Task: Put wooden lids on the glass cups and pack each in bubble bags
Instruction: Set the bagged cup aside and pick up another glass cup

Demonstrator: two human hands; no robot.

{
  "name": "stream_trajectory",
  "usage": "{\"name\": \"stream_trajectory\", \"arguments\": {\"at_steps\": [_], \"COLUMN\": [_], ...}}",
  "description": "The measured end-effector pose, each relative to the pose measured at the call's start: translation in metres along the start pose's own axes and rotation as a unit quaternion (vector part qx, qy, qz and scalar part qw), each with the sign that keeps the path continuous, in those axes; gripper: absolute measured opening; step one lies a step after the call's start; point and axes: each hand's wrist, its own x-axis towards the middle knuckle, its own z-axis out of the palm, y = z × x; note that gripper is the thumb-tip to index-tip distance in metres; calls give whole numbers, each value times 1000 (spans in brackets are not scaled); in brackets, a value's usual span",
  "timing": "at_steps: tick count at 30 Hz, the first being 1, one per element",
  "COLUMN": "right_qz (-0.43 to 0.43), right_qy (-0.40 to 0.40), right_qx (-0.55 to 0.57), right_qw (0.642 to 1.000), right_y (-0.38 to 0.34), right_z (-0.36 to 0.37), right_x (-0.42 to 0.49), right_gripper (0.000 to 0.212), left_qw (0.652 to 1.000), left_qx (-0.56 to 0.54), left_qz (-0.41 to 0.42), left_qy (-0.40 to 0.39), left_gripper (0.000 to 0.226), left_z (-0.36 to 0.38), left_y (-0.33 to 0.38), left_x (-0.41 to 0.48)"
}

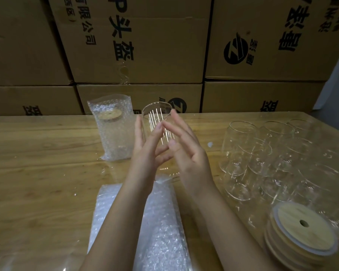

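Holding a glass cup between them, left hand and right hand had fingers nearly straight, pressed to its sides. Cup mouth open, body slightly tilted, over the far end of flat bubble bags on the counter. Bagged cup with wooden lid stood upright just left. Bare cups clustered right; lid stack nearer, right. Cardboard boxes behind.

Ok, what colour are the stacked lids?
The lids are light tan wood with a whitish rim ring; head view shows them best.
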Motion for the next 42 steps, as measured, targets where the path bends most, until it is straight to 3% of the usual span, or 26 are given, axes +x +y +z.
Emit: {"name": "stream_trajectory", "arguments": {"at_steps": [7, 13, 16, 20, 22, 25, 30, 34, 37, 42], "right_qz": [44, 160, 179, 207, 207, 189, 129, 48, 3, -98], "right_qy": [-32, -19, -1, 33, 55, 93, 173, 179, 151, 85], "right_qx": [15, 72, 52, 69, 94, 107, 79, 11, -69, -134], "right_qw": [998, 984, 983, 975, 972, 972, 973, 983, 986, 982], "right_y": [-12, -6, 1, 6, 6, 6, 8, 9, 8, 1], "right_z": [-5, -19, -15, -12, -11, -10, -6, -1, 4, 2], "right_x": [7, 9, 9, 8, 8, 8, 4, 1, -1, -1], "right_gripper": [43, 51, 52, 46, 41, 38, 50, 43, 39, 43], "left_qw": [999, 993, 987, 961, 943, 919, 889, 933, 974, 993], "left_qx": [7, 99, 143, 241, 281, 324, 397, 317, 197, 90], "left_qz": [24, 41, 57, 130, 173, 207, 193, 145, 109, 70], "left_qy": [-32, -57, -43, -44, -53, -83, -120, -92, -28, -6], "left_gripper": [85, 88, 78, 42, 38, 49, 63, 62, 75, 89], "left_z": [2, 9, 11, 8, 8, 8, 19, 21, 19, 10], "left_y": [1, -3, -5, -6, -5, -3, -9, -7, -5, -3], "left_x": [0, -4, -5, -5, -4, -3, -11, -12, -9, -4]}}
